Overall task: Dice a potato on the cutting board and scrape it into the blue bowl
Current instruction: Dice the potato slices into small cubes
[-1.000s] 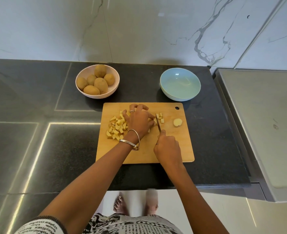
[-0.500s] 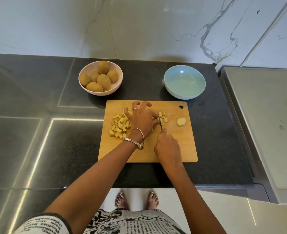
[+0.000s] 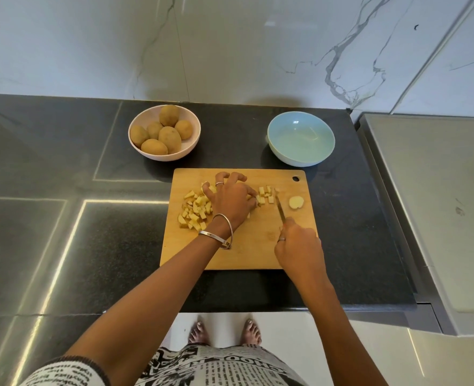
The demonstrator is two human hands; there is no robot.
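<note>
**Finishing the dice: keep fingertips tucked and the blade close**

The cutting board [image 3: 247, 246] lies near the front edge of the counter [image 3: 63, 246], with the blue bowl [image 3: 301, 138] just beyond its back right corner and still holding no potato. A pink bowl [image 3: 164, 132] of whole potatoes sits beyond the back left corner.

The left hand [image 3: 231, 201] is curled into a claw over the last uncut piece in the middle of the board; what it grips is mostly hidden under the knuckles. A pile of diced potato [image 3: 195, 210] lies on its left, a few more cubes [image 3: 265, 195] on its right. The right hand [image 3: 298, 246] is wrapped round the handle of the knife [image 3: 280, 208], whose blade points toward the board's back edge, just right of those cubes. A round end slice [image 3: 296, 202] lies apart near the right edge.

To do this step well, I judge the fingertips should stay bent back behind the knuckles, the blade should drop straight down beside them, and the cuts should match the cubes already made. The end slice needs dicing too. The main risk is the small remnant slipping under the hand. Scraping comes afterwards.
</note>
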